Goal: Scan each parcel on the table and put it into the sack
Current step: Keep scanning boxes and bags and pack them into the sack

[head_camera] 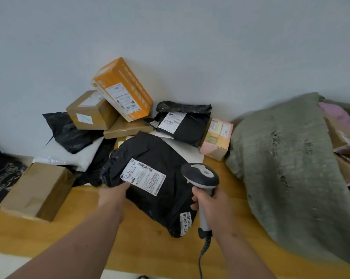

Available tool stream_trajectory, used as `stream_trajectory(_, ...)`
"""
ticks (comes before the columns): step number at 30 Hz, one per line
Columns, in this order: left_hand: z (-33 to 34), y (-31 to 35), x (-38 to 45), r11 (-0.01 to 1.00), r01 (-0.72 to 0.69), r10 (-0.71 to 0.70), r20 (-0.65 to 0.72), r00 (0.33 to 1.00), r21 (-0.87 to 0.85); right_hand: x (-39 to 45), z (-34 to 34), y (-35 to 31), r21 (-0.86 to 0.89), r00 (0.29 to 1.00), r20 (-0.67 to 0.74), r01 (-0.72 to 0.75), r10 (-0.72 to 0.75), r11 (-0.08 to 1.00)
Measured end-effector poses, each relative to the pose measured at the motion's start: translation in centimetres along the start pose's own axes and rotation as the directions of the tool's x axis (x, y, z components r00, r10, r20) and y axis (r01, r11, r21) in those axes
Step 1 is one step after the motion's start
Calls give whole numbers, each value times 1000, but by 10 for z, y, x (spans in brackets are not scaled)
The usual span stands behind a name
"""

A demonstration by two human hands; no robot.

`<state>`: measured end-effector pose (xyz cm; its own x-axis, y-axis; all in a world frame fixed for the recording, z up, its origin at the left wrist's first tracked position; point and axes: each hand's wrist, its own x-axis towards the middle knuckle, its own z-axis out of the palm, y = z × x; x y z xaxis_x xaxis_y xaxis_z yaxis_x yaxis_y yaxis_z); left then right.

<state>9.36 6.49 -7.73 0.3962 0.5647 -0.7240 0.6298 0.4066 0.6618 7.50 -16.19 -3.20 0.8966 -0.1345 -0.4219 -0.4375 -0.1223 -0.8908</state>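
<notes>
On black parcel (150, 178), labels "47-4-2406", "502 602-12 815"; left hand (113, 193) gripping it; right hand (212, 206) around scanner (200, 175)

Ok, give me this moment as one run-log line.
step: scanning | left hand: holds black parcel at label edge | right hand: grips scanner over parcel | sack: right, on table

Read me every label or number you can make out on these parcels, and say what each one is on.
"47-4-2406": small sticker at the near end of the big black parcel.
"502 602 12 815", roughly: main label on that parcel; its smaller print is blurred.
Labels on the orange box, brown boxes, rear black parcel and pink box: unreadable.
</notes>
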Motion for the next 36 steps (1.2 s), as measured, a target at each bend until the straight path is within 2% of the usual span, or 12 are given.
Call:
stream_trajectory(4,0,12,5,998,-28,28,-8,1000,-52,-1,10,3,-7,997,63,-40,41,999)
stream_trajectory(6,-1,18,9,997,-78,79,-52,996,13,-1,14,4,-32,994,101,-44,47,999)
stream_trajectory(9,-2,22,7,970,-237,238,-17,971,62,-1,20,3,-31,988,148,-45,49,999)
stream_trajectory(13,1,26,-1,903,-422,417,76,906,79,-2,26,1,-43,979,200,-20,28,999)
stream_trajectory(23,9,60,-19,830,-557,539,266,800,-5,-14,27,-27,-16,935,317,172,-158,985)
stream_trajectory(36,18,71,-63,781,-620,610,302,733,-71,-23,1,-47,99,899,299,304,-320,948)
